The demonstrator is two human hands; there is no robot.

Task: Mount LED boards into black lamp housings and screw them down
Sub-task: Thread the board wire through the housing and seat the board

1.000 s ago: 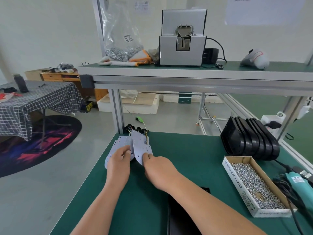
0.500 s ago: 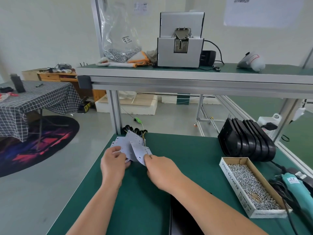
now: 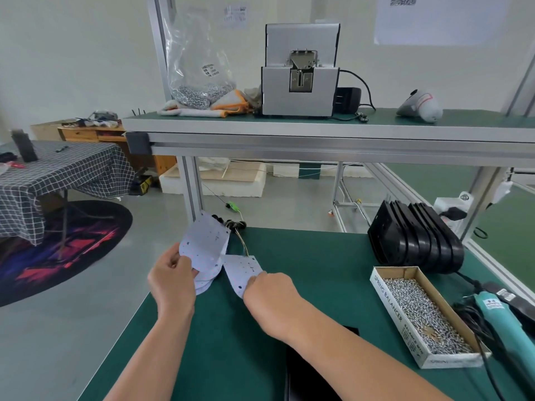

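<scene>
Head view. Bench [image 3: 318,270]: housings [image 3: 417,235] are standing stacked at right, untouched. Left hand [image 3: 170,282] is gripping the raised boards [image 3: 205,244]; right hand [image 3: 269,290] is pinching one board [image 3: 241,270], now peeled away rightward, wires [image 3: 241,245] trailing. Mounting is coming next.

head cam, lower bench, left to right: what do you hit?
left hand gripping the LED board stack → single LED board → right hand pinching it → box of screws → teal electric screwdriver. The black lamp housings overlap the box, so unranked.
</scene>
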